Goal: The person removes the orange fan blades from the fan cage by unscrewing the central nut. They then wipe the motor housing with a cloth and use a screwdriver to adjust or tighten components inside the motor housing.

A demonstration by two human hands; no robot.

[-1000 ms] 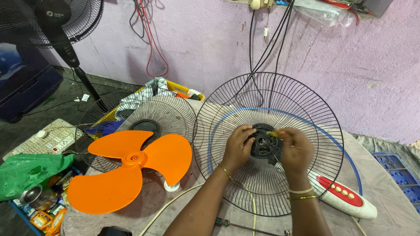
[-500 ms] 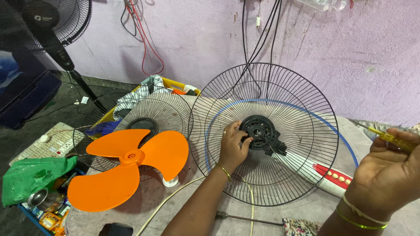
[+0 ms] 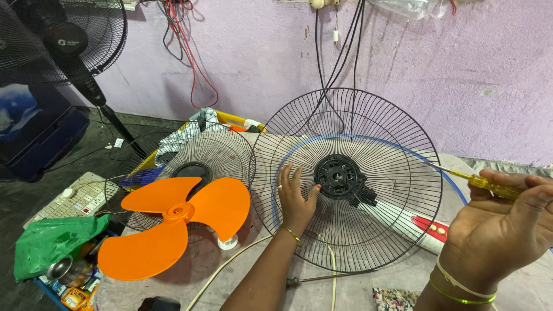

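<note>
This looks like a small fan repair workshop. A dismantled wire fan guard (image 3: 345, 178), a second guard (image 3: 196, 167) and a loose orange fan blade (image 3: 175, 222) lie about; a pedestal fan (image 3: 60, 40) stands at the left edge, and cables (image 3: 190, 52) hang down the purple wall (image 3: 461, 75).

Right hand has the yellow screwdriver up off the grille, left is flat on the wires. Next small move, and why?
Probably bring the right hand back so the yellow screwdriver tip meets the black hub. The tool is held clear to the right of the black wire grille, touching nothing, while the left hand lies flat on the wires beside the hub, bracing it.
</note>
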